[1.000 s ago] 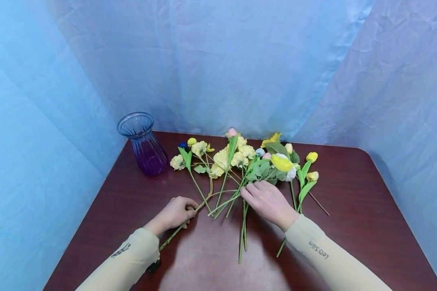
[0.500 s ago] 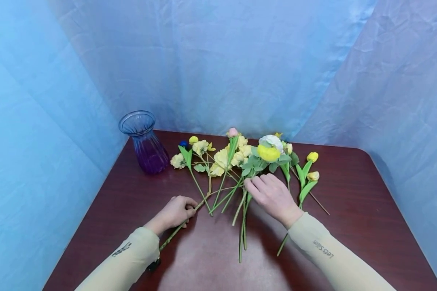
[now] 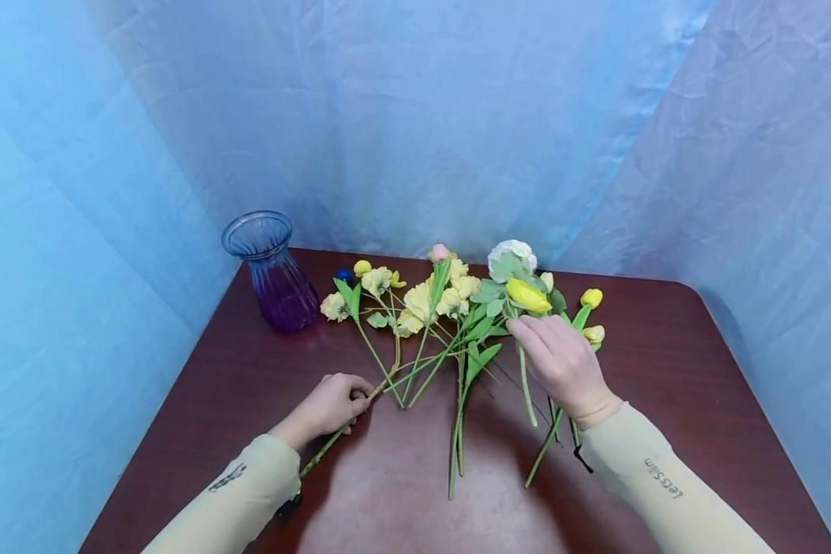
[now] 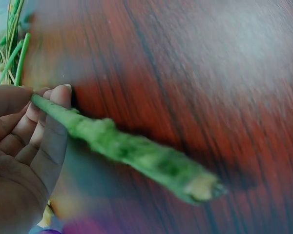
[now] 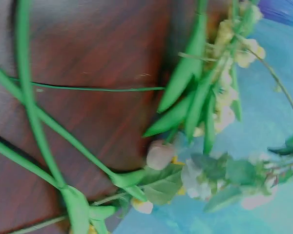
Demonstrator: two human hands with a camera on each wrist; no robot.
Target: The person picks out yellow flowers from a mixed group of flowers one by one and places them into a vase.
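In the head view my left hand (image 3: 335, 404) pinches the green stem of a pale yellow flower spray (image 3: 415, 304), low over the table. The left wrist view shows that stem's knobbly cut end (image 4: 200, 187) sticking out past my fingers (image 4: 53, 126). My right hand (image 3: 561, 362) grips a leafy stem (image 3: 526, 392) with a white ruffled flower (image 3: 512, 258) at its top. A yellow tulip-like bloom (image 3: 528, 296) shows just above the fingers; whether it shares the held stem I cannot tell. My right hand is out of sight in the right wrist view.
A ribbed blue-purple glass vase (image 3: 280, 285) stands at the back left. Crossed stems with green leaves (image 3: 481, 362) lie in the middle, beside a pink tulip (image 3: 439, 252). Yellow tulips (image 3: 592, 298) lie at the right. Blue cloth (image 3: 415, 131) hangs behind the dark red-brown table (image 3: 665, 369).
My right hand has moved to the right, carrying the white flower up and clear of the pile; its stem now hangs below the fingers. My left hand has stayed about where it was.
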